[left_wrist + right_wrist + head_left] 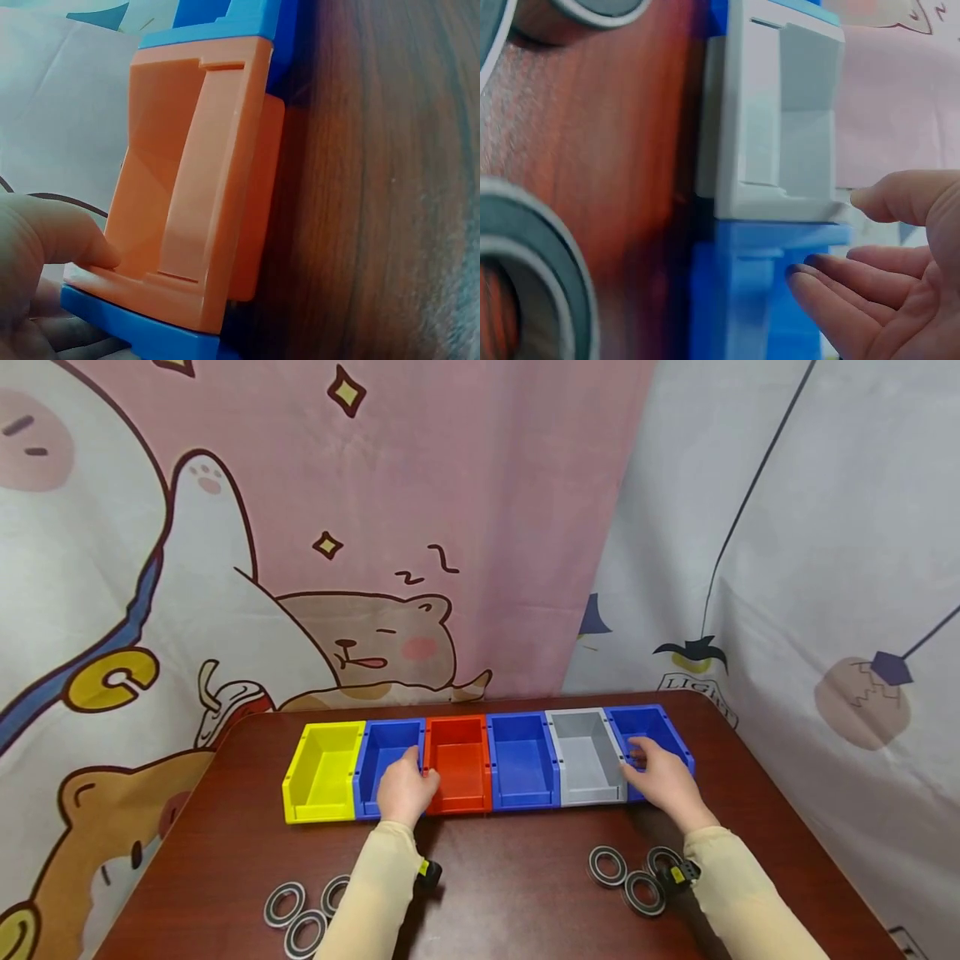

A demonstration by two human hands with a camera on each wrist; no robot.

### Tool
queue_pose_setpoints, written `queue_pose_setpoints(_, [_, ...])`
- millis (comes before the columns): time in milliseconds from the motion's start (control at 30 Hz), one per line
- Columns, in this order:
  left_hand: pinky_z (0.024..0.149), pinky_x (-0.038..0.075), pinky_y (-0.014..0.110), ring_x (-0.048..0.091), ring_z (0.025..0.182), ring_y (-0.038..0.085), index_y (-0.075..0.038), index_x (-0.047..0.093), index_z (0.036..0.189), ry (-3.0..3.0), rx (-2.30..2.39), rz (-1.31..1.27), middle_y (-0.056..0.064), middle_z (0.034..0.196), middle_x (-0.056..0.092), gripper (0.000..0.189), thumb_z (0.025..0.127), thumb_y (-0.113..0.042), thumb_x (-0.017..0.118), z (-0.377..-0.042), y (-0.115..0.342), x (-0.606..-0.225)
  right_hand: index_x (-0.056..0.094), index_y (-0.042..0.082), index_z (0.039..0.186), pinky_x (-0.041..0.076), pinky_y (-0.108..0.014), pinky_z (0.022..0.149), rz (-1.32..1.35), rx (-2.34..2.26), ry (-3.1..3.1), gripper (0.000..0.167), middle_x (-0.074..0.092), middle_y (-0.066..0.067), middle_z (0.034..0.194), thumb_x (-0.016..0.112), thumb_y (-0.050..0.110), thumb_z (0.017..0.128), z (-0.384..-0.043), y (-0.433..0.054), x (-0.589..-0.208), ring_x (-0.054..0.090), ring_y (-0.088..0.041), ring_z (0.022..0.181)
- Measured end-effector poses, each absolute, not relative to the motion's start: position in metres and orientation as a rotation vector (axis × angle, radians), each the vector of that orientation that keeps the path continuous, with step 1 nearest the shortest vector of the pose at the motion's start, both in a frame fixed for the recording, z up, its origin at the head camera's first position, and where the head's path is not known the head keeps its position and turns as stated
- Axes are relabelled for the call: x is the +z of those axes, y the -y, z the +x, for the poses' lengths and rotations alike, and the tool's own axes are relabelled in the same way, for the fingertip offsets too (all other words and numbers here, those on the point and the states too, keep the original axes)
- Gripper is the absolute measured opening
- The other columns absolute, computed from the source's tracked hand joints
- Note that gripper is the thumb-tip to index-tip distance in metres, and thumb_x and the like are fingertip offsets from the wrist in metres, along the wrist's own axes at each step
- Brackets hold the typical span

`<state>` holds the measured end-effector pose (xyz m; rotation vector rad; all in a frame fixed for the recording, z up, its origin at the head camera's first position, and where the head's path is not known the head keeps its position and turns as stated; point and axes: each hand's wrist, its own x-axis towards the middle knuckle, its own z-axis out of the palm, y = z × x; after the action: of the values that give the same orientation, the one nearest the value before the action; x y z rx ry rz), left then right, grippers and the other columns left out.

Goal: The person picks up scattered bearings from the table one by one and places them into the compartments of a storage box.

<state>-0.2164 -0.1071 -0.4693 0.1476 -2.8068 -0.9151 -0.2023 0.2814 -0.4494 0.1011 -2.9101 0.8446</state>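
Note:
A row of plastic bins crosses the table. In the head view my left hand (407, 789) is over the left blue bin (386, 752), beside the red bin (459, 777). The left wrist view shows its thumb on the red bin's side wall (135, 292) and fingers across the adjoining blue wall, pinching the two. My right hand (663, 781) reaches over the far-right blue bin (645, 722). Its thumb is at the grey bin's rim (795, 208). The other fingers are spread over the blue bin (757, 300), holding nothing.
Ball bearings lie in two groups nearer me: one group (285, 905) by the left sleeve, another (607, 867) by the right wrist. A yellow bin (322, 814) ends the row at left; another blue bin (522, 760) stands mid-row. A printed curtain (525, 527) hangs behind the table.

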Motion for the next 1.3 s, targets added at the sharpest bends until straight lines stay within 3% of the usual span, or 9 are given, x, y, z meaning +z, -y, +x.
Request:
queue_pose_setpoints(233, [0.077, 0.054, 0.055, 0.066, 0.093, 0.043, 0.001, 0.059, 0.133, 2.812, -0.903, 0.135, 0.026, 0.116, 0.066, 0.054, 0.084, -0.020, 0.064, -0.216, 0.107, -0.470, 0.048, -0.009, 0.138, 0.049, -0.057, 0.091, 0.246, 0.879, 2.872, 0.055, 0.058, -0.031, 0.128, 0.068, 0.016, 0.093, -0.188, -0.291, -0.433, 0.059, -0.047, 0.113])
queue_pose_setpoints(500, [0.082, 0.053, 0.055, 0.065, 0.100, 0.043, 0.001, 0.055, 0.137, 2.835, -0.919, 0.154, 0.026, 0.123, 0.064, 0.057, 0.086, -0.022, 0.064, -0.217, 0.109, -0.471, 0.049, -0.007, 0.138, 0.051, -0.057, 0.089, 0.420, 0.841, 2.842, 0.056, 0.058, -0.028, 0.130, 0.071, 0.013, 0.091, -0.172, -0.301, -0.426, 0.062, -0.045, 0.109])
queue_pose_setpoints(1033, [0.084, 0.053, 0.055, 0.065, 0.100, 0.043, 0.003, 0.054, 0.138, 2.834, -0.888, 0.119, 0.027, 0.124, 0.063, 0.058, 0.086, -0.020, 0.066, -0.218, 0.107, -0.472, 0.058, 0.006, 0.137, 0.048, -0.059, 0.090, 0.785, 0.584, 2.849, 0.065, 0.059, -0.016, 0.133, 0.084, 0.017, 0.077, -0.128, -0.328, -0.445, 0.055, -0.039, 0.120])
queue_pose_setpoints(1300, [0.084, 0.052, 0.055, 0.065, 0.101, 0.042, 0.003, 0.053, 0.139, 2.853, -0.874, 0.127, 0.026, 0.125, 0.062, 0.059, 0.087, -0.020, 0.065, -0.218, 0.106, -0.473, 0.056, 0.013, 0.140, 0.048, -0.059, 0.092, 0.844, 0.592, 3.017, 0.068, 0.054, -0.014, 0.140, 0.083, 0.020, 0.078, -0.118, -0.332, -0.457, 0.051, -0.039, 0.125])
